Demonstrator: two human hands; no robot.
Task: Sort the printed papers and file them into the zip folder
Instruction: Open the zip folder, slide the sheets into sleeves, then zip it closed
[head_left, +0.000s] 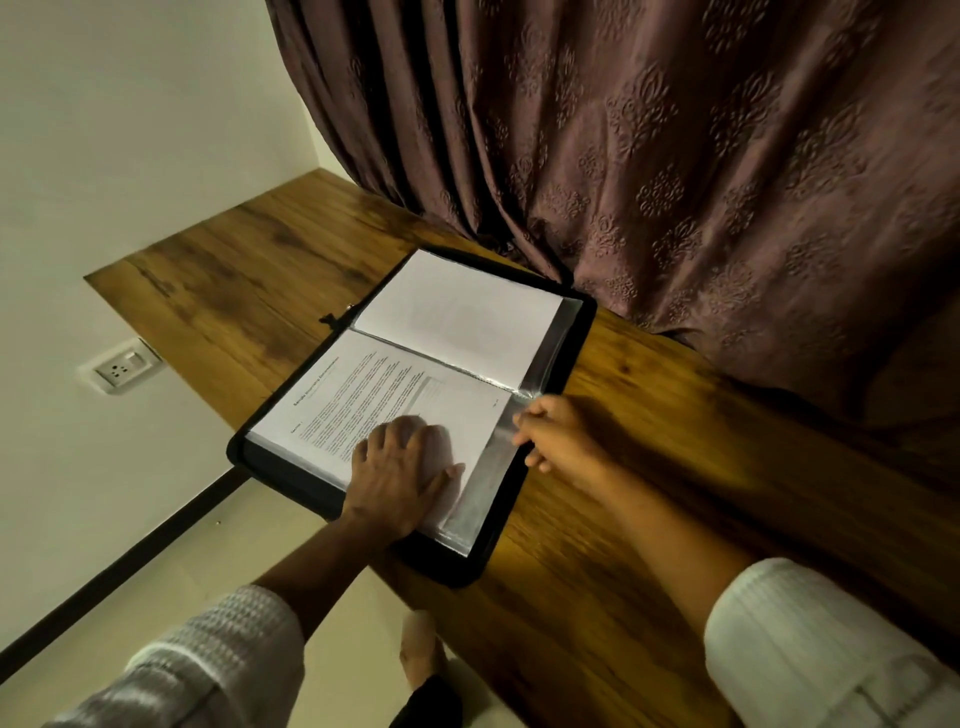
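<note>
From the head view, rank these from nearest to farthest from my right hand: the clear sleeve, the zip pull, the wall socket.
1. clear sleeve: its edge pinched by the right hand.
2. zip pull: across the zip folder, on its left side.
3. wall socket: on the wall, far left.

Your black zip folder (457, 566) lies open and flat on the bench (234, 270), by its left edge. On the near half a printed paper (374, 384), dense with text, sits in a clear sleeve (493, 467). On the far half a sheet (457, 312) shows a blank white face.
</note>
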